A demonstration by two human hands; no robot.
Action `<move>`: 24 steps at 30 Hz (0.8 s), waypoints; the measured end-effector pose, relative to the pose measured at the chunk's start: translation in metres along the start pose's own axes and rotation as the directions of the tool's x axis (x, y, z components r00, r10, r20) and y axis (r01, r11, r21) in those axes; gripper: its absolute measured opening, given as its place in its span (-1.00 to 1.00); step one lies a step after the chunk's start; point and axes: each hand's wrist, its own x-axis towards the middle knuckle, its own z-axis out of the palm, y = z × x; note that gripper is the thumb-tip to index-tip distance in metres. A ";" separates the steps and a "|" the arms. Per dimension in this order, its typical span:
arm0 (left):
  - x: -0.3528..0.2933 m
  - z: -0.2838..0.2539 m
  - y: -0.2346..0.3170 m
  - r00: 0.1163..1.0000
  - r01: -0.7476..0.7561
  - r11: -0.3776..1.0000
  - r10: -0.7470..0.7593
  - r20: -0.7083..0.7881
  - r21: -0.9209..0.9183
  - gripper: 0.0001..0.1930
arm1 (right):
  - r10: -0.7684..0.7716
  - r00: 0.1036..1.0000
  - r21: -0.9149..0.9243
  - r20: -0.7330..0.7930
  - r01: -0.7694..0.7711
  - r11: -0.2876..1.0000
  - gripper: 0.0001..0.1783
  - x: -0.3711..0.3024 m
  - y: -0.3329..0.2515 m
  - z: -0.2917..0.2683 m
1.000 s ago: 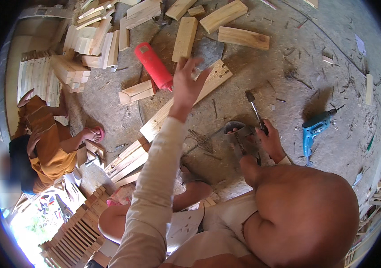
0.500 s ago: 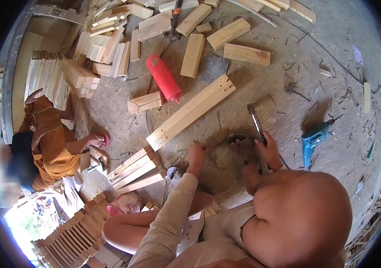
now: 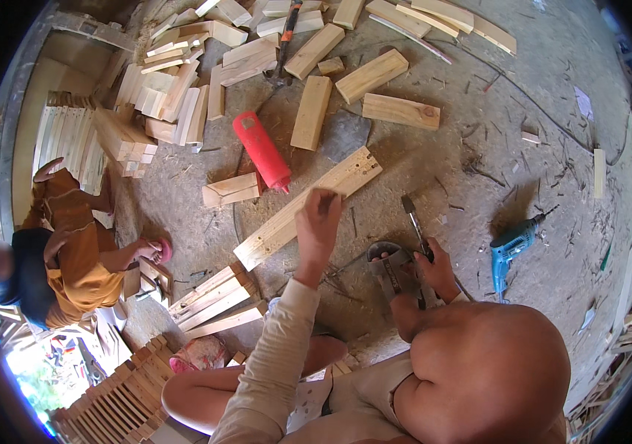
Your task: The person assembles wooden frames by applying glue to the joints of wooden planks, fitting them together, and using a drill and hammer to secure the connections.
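Note:
My left hand (image 3: 318, 228) is raised over the long wooden plank (image 3: 271, 235), its fingers closed in a pinch. What they hold, if anything, is too small to make out. Lower right, beside my sandaled foot (image 3: 391, 268), my right hand (image 3: 438, 272) grips the black handle of a hammer (image 3: 414, 220). Its metal shaft points away from me, with the narrow dark head seen end-on. The plank lies slantwise on the floor, with dark marks near its far end. A red plastic bottle (image 3: 261, 150) lies just beyond it.
A blue power drill (image 3: 512, 248) lies at the right with its cord. Short wood blocks (image 3: 310, 112) and another hammer (image 3: 283, 55) lie at the far side. Stacked wood stands at left, near a seated person (image 3: 79, 251). Loose nails and scraps litter the concrete floor.
My left hand has risen from the floor near my foot and moved up over the plank. My right hand still holds the hammer, almost unmoved. The view has shifted slightly.

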 end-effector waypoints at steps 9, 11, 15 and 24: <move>0.082 0.026 -0.014 0.991 -0.127 0.992 0.126 0.046 0.021 -0.86 | 0.028 0.998 0.018 0.049 -0.029 0.999 -0.46 0.002 -0.016 -0.004; 0.081 0.029 -0.016 0.990 -0.137 0.990 0.136 0.046 0.021 -0.86 | 0.022 0.999 0.014 0.040 -0.023 1.000 -0.44 0.001 -0.008 -0.003; 0.078 0.033 -0.011 0.990 -0.126 0.991 0.122 0.064 0.055 -0.86 | 0.046 0.998 0.008 0.038 -0.046 0.999 -0.42 0.001 -0.003 -0.004; 0.074 0.037 -0.026 0.966 -0.256 0.959 0.257 0.002 0.123 -0.88 | 0.042 0.998 0.011 0.051 -0.043 0.999 -0.45 0.004 -0.004 -0.003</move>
